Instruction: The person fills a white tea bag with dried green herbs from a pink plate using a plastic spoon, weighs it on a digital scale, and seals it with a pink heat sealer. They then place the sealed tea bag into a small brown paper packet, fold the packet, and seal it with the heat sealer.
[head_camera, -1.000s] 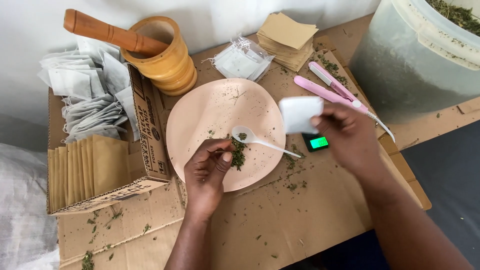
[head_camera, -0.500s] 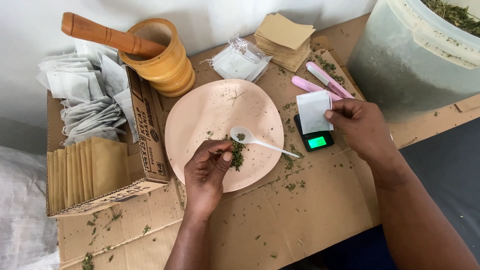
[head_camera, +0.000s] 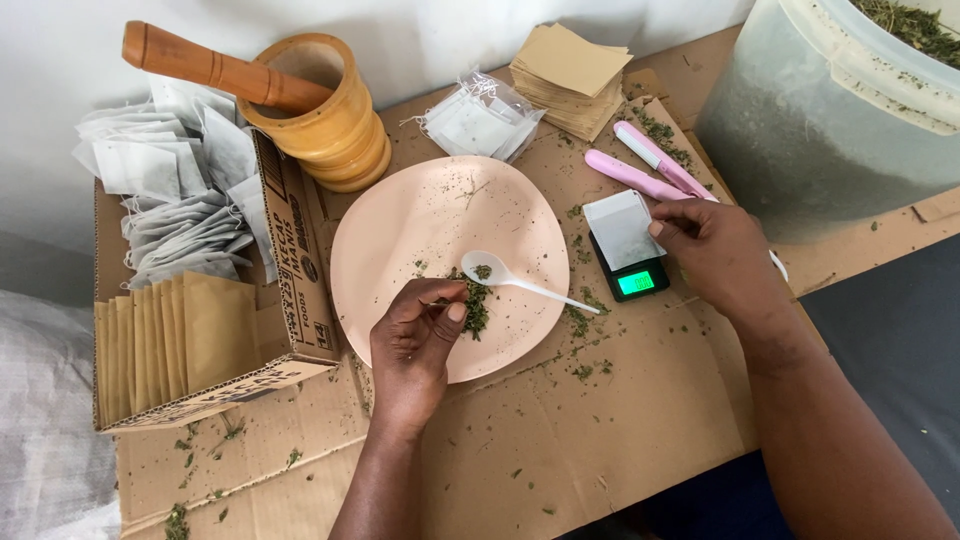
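From the head camera, looking down: your right hand (head_camera: 715, 255) has lowered the small white paper sachet (head_camera: 622, 229) since half a second ago, when you held it just above; it now rests on the little black pocket scale with a glowing green display (head_camera: 635, 275), your thumb and fingertips pinching its right edge. Your left hand (head_camera: 415, 345) has stayed at the lower rim of the round pale pink plate (head_camera: 440, 215), fingers curled, thumb and forefinger pinching a tuft of dried green herb (head_camera: 474, 303). A white plastic spoon (head_camera: 515, 278) lies across the plate just beside that herb, its bowl carrying a few flakes. To the left, an open brown cardboard box with dark print on its side (head_camera: 290, 270) holds white sachets at the back and a row of tan paper envelopes in front. Behind the plate stands a wooden mortar with its pestle (head_camera: 315, 105), a clear bag of white sachets (head_camera: 480, 120) and a stack of tan paper squares (head_camera: 572, 75). A pink hand sealer (head_camera: 645, 165) lies beside the scale, and a translucent tub of herb (head_camera: 840, 110) stands at the far right.
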